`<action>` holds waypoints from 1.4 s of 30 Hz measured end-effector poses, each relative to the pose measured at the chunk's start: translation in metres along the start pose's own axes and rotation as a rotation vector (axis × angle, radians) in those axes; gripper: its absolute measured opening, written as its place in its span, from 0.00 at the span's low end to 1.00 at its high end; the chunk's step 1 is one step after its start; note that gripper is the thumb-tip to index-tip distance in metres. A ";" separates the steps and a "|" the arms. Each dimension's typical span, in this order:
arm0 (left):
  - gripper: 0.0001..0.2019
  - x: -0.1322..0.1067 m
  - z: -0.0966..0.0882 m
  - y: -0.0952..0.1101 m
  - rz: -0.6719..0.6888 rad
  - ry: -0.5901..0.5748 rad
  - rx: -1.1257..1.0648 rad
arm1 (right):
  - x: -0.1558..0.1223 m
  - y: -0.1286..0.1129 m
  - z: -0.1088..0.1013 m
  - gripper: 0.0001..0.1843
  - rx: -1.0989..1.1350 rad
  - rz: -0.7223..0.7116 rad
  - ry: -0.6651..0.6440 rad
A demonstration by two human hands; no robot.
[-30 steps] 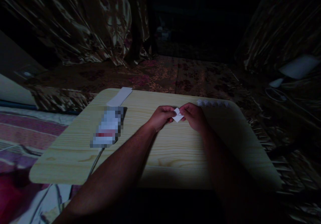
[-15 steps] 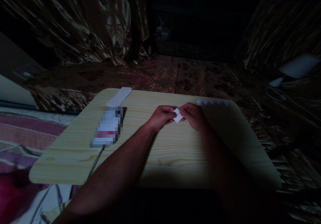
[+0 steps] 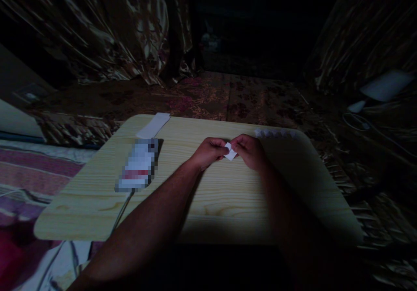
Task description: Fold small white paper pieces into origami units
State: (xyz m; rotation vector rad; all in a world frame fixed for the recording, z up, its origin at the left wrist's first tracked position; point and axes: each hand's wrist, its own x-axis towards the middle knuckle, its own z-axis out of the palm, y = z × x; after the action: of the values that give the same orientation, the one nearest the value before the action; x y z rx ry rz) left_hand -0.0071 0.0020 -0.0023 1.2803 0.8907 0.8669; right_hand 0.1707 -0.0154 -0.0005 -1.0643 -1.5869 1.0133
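Gently, my left hand (image 3: 210,154) and right hand (image 3: 250,151) pinch one small folded white paper (image 3: 230,153) between them.
My fingertips are closed on its opposite sides, with no gap to spare, above the middle of the pale wooden table (image 3: 228,195). I judge a light, even pinch best: left thumb pinning, right fingertips pressing the edges true, so the piece doesn't skew. Compared with half a second ago, my right fingertips seem slightly farther across the paper, and the table sits a little farther left in view. Outward, small pale pieces (image 3: 275,133) line the far edge beyond my right hand; white strips (image 3: 153,125) lie far left.
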 end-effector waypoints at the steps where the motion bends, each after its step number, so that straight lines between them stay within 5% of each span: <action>1: 0.05 0.000 0.000 0.001 -0.007 -0.001 -0.018 | 0.000 0.000 0.000 0.14 -0.002 0.003 0.000; 19: 0.07 0.000 -0.001 -0.002 0.010 -0.008 0.020 | -0.001 -0.003 0.001 0.10 -0.053 -0.015 0.001; 42: 0.08 -0.004 0.009 0.002 0.098 0.079 0.152 | 0.002 -0.001 0.008 0.05 -0.116 -0.018 0.155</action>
State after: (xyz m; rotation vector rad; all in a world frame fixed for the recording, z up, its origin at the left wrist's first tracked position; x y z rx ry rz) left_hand -0.0006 -0.0054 0.0006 1.4390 0.9771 0.9467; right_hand 0.1623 -0.0145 -0.0009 -1.1764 -1.5409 0.8147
